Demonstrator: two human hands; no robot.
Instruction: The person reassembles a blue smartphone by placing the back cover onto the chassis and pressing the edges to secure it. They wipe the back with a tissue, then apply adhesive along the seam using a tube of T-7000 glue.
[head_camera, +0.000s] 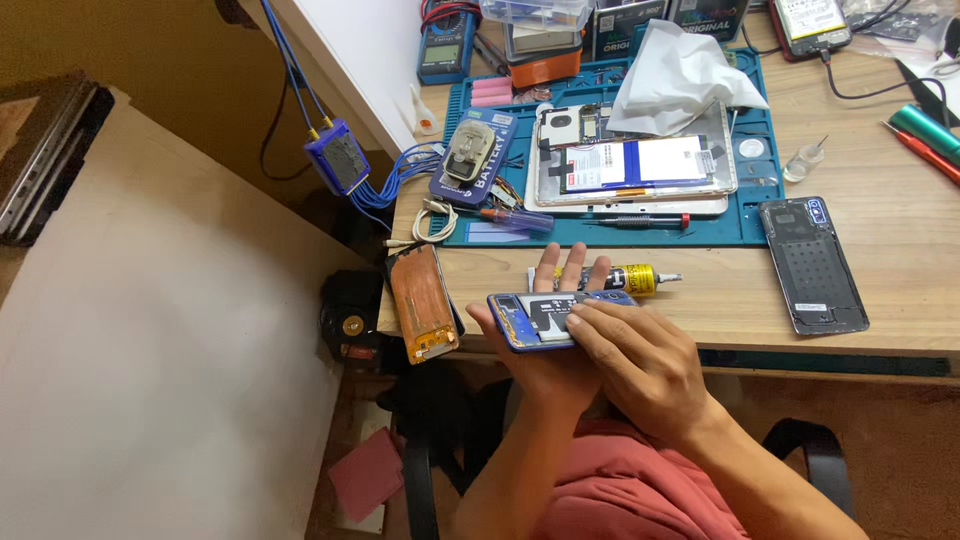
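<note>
Two hands of mine meet on one opened phone (545, 318), a blue one with its back removed, so the inner parts and a white patch are showing. My left hand (555, 330) lies under it, palm up, with the fingers (572, 268) stretched flat past the far edge, and the phone rests along this palm just in front of the counter (720, 290) edge. My right hand (640, 360) comes over from the right, and its fingertips (580, 318) press down on the right part of the phone; this grip is narrow, closed on the phone from above. Just behind my left fingers a small yellow glue tube (640, 279) lies on the counter, nozzle pointing right. To the left, at the counter corner, an orange-brown phone panel (425, 303) hangs partly over the edge. To the right, well apart, a dark back cover (812, 265) lies flat on the wood. Farther back there is a blue work mat (610, 232), carrying an opened tablet (635, 165), a crumpled white tissue (680, 75) and a red-handled screwdriver (640, 221).
</note>
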